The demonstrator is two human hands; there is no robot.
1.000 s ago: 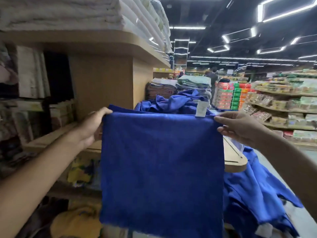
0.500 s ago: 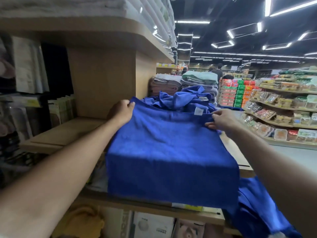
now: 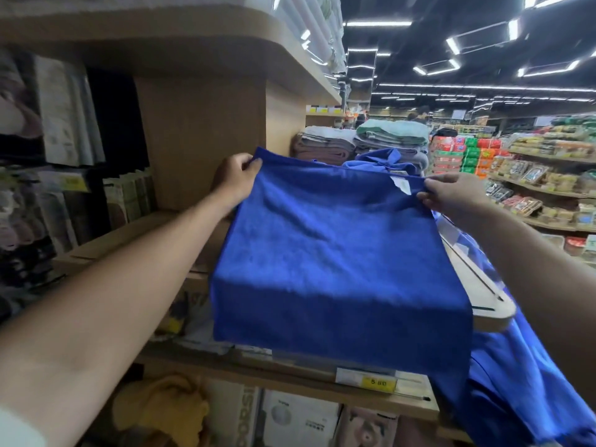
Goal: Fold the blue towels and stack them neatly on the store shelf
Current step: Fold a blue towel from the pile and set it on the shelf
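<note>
A blue towel point(image 3: 338, 262) lies spread over the wooden store shelf point(image 3: 483, 301), its near edge hanging over the shelf front. My left hand point(image 3: 233, 180) pinches its far left corner. My right hand point(image 3: 448, 195) pinches the far right corner, close to a white tag point(image 3: 400, 185). Behind it sits a heap of unfolded blue towels point(image 3: 383, 161). More blue cloth point(image 3: 522, 382) hangs off the shelf at the right.
A wooden upright panel point(image 3: 200, 140) stands behind my left hand. Folded grey and green towels point(image 3: 390, 137) are stacked further back. An upper shelf point(image 3: 193, 37) with white towels overhangs. Boxes fill the shelf below, with a yellow price tag point(image 3: 377, 382). A grocery aisle runs at the right.
The towel, held up hanging a second ago, has been lowered forward onto the shelf. Both hands moved away from me and down with its top corners.
</note>
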